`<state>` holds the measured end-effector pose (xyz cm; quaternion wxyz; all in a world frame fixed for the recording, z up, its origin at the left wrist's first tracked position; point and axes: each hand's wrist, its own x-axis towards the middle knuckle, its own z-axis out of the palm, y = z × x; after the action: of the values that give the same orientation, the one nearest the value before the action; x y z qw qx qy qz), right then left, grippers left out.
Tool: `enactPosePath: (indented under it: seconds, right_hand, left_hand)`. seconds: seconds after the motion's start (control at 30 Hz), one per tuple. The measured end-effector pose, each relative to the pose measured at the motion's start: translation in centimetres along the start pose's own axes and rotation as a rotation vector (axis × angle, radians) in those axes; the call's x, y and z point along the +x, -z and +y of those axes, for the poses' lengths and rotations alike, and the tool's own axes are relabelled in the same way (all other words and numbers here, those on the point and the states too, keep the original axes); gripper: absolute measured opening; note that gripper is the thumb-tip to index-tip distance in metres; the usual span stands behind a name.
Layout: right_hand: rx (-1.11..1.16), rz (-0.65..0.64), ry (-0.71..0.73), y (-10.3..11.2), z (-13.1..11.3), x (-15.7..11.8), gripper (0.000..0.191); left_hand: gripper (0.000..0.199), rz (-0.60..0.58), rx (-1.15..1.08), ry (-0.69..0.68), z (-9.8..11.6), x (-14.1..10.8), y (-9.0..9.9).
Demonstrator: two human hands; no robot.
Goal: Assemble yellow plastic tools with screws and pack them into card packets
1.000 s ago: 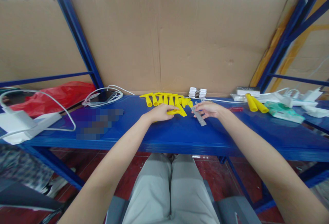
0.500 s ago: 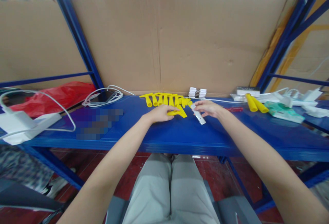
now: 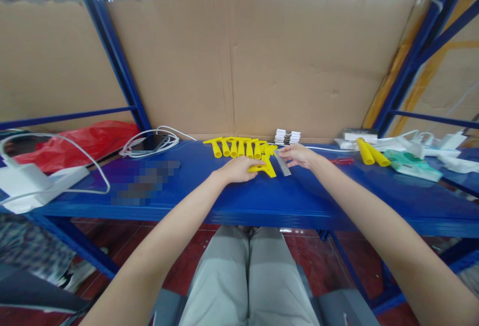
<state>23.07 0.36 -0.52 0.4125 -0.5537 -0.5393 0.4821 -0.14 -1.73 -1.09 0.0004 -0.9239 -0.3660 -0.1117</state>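
**Left hand (image 3: 239,169) and right hand (image 3: 298,156) each grip a part, side by side**

The left fingers are closed on the stem of a bright yellow, plastic-looking T-shaped piece (image 3: 270,168), whose slanted head sticks out to the right, clear of the fingertips. The right thumb and fingers pinch a flat grey metal strip (image 3: 283,164) near its far end; its near end points down toward the blue tabletop (image 3: 258,203). The strip lies just right of the yellow head, and whether their far ends touch cannot be told.

The work looks partway along: both parts are in hand and close together, yet no strip can be seen seated in the held piece, so that pairing appears undone.

Just beyond the left hand, a row of similar yellow T-shaped pieces (image 3: 234,149) lies with stems toward the person; whether any carries a strip is too small to tell. Beyond the right hand is a small white-and-dark stack (image 3: 282,137). Well to the right are a red object (image 3: 342,161) and two yellow tubes (image 3: 365,152).
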Motion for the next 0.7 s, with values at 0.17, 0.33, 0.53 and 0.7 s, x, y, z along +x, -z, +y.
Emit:
enactPosePath:
  seconds: [0.17,0.33,0.53,0.7]
  right_hand:
    - [0.073,-0.002,0.070,-2.2,-2.0,0.3,0.016]
    - [0.129,0.074,0.051,-4.0,-1.2,-0.2,0.018]
    - [0.188,0.040,0.011,-3.9,-0.4,-0.6,0.017]
    - [0.197,0.009,-0.025,-4.1,-0.6,-1.0,0.017]
  left_hand:
    - [0.053,-0.006,0.064,0.034,0.3,-0.1,0.1]
    - [0.054,0.004,0.075,0.061,0.3,-0.1,0.0]
    - [0.056,0.034,0.070,0.087,0.4,0.1,0.0]
    - [0.055,0.049,0.069,0.071,0.3,0.0,0.0]
